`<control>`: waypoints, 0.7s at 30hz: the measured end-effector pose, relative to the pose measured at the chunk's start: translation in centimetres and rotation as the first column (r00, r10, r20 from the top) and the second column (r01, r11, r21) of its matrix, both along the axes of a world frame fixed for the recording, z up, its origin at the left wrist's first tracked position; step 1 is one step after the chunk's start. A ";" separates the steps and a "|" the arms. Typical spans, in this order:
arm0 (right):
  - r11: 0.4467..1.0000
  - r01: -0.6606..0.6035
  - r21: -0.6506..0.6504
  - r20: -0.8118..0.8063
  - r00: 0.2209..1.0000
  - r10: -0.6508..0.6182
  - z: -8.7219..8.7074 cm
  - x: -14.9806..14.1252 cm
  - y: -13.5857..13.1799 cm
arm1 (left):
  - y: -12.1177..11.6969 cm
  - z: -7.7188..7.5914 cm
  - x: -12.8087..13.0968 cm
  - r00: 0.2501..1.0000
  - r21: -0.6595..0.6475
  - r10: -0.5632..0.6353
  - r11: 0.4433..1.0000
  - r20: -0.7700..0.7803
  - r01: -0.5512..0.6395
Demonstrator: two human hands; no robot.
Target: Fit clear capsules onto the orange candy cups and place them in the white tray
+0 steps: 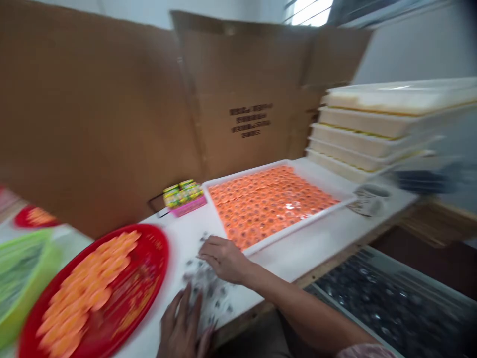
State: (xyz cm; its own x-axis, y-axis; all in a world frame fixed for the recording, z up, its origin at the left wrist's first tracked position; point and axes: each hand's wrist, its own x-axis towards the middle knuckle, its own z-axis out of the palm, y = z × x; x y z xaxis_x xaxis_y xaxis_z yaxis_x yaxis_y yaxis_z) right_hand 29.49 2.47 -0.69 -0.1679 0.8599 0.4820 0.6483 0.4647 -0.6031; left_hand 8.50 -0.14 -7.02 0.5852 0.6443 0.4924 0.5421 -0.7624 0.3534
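My left hand [182, 325] lies over a scatter of small dark pieces [208, 288] on the white table, its fingers spread. Just beyond it, my right hand [221, 258] is at the far side of these pieces with its fingers bent together; whatever is between the fingertips is hidden. Beside the right wrist is a white tray [268, 247] filled with rows of orange discs [261, 204] that have dark centres. To the left of my hands sits a red oval plate [149, 278] bearing overlapping plain orange discs [89, 288]. Motion blurs the small pieces.
A light-green basket [40, 278] stands far left, near another red plate [22, 219]. Behind are a small pink-and-yellow box [184, 196] and cardboard panels [249, 74]. Stacked white trays [365, 132] and a roll of tape [368, 199] are right; below, a bin of dark pieces [387, 298].
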 end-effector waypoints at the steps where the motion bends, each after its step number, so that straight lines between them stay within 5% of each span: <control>1: 1.000 -0.011 -0.027 -0.024 1.000 0.010 -0.4 -1.5 -0.2 | -0.5 0.0 -0.8 0.997 0.082 -0.017 0.996 -0.079 0.023; 4: 0.995 -0.029 -0.094 -0.103 0.995 0.019 -1.0 -4.8 1.0 | -1.0 0.3 -2.2 0.987 0.139 -0.009 0.990 -0.161 0.032; 7: 0.991 -0.011 -0.130 -0.099 0.995 -0.002 -0.5 -7.5 3.6 | -1.1 1.0 -3.3 0.999 0.125 -0.021 0.992 -0.031 0.025; 13: 0.992 -0.024 -0.125 0.133 0.990 0.041 0.3 -13.8 10.7 | -0.9 1.0 -7.4 0.973 0.118 0.110 0.984 0.202 -0.136; 21: 0.976 -0.081 -0.202 0.404 0.901 0.159 -2.5 -21.3 17.4 | 0.7 1.6 -12.6 0.900 0.137 0.320 0.918 0.296 -0.371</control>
